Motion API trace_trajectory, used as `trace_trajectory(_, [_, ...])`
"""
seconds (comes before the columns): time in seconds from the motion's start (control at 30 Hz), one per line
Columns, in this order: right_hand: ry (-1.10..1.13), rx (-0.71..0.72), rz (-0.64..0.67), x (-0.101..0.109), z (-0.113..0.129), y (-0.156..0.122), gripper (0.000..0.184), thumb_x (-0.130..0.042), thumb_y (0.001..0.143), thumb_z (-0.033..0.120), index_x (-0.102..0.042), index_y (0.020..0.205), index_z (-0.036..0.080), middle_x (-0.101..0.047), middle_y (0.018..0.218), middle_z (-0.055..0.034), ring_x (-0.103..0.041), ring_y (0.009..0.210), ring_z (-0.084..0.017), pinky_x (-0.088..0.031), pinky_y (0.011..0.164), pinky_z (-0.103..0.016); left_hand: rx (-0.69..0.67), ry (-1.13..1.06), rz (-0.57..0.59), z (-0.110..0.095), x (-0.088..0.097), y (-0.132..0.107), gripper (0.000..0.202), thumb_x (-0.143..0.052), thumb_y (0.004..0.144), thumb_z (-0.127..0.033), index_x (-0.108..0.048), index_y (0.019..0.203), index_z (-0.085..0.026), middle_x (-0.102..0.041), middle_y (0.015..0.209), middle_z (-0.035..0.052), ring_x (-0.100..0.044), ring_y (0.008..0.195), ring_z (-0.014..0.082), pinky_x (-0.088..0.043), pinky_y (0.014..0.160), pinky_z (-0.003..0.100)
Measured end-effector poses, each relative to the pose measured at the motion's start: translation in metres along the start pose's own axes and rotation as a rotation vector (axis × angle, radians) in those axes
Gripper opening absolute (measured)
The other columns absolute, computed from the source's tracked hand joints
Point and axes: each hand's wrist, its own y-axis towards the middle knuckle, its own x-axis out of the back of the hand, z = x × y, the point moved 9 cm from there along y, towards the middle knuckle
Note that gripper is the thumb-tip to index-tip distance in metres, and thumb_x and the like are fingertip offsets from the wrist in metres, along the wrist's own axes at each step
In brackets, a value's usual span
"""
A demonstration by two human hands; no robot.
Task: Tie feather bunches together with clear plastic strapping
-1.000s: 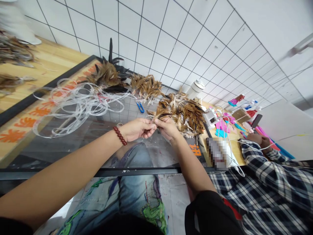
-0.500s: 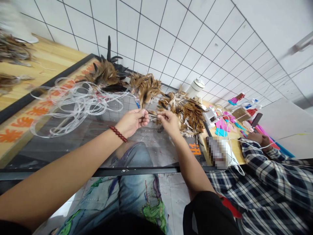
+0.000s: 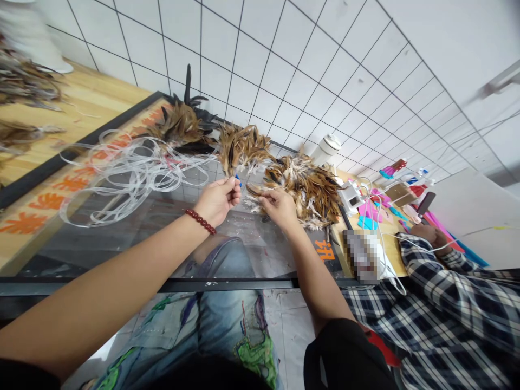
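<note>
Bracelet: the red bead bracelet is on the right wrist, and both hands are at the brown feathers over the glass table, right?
Not quite. The head view shows the bracelet on the left wrist, not the right. The rest holds: the left hand and right hand are both at the brown feathers over the glass table.

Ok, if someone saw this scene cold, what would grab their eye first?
The brown feather heaps strewn along the far side of the glass table, beside a tangle of clear ribbon on the left. At centre, the left hand grips a feather bunch by its base and the right hand pinches a single feather. A co-worker's plaid sleeve lies at the right.
</note>
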Motion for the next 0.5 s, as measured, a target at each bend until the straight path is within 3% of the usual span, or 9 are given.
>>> trace_trajectory(0.13, [0.088, -0.046, 0.093, -0.009, 0.001, 0.0, 0.013, -0.06, 0.077, 0.028, -0.07, 0.075, 0.02, -0.06, 0.067, 0.0, -0.052, 0.062, -0.012, -0.038, 0.062, -0.025, 0.016, 0.001, 0.016, 0.003, -0.001, 0.0, 0.018, -0.048, 0.089, -0.013, -0.058, 0.074, -0.01, -0.052, 0.059, -0.0012, -0.05, 0.047, 0.0047, -0.04, 0.045, 0.015])
trace_trajectory(0.3, [0.546, -0.233, 0.111, -0.004, -0.015, -0.002, 0.024, -0.061, 0.075, 0.038, -0.065, 0.066, 0.016, -0.052, 0.055, 0.0032, -0.041, 0.05, -0.008, -0.031, 0.052, -0.023, 0.033, 0.004, 0.036, 0.005, -0.003, -0.001, 0.017, -0.049, 0.088, -0.012, -0.058, 0.074, -0.01, -0.052, 0.058, -0.0012, -0.05, 0.047, 0.0048, -0.041, 0.045, 0.015])
trace_trajectory(0.5, [1.069, -0.427, 0.229, -0.02, -0.016, -0.008, 0.031, -0.074, 0.062, 0.044, -0.061, 0.066, 0.016, -0.043, 0.047, 0.0069, -0.03, 0.044, -0.005, -0.019, 0.045, -0.021, 0.03, 0.009, 0.054, 0.004, -0.005, 0.0, 0.017, -0.05, 0.088, -0.013, -0.059, 0.074, -0.01, -0.052, 0.059, -0.0009, -0.05, 0.048, 0.0049, -0.041, 0.045, 0.014])
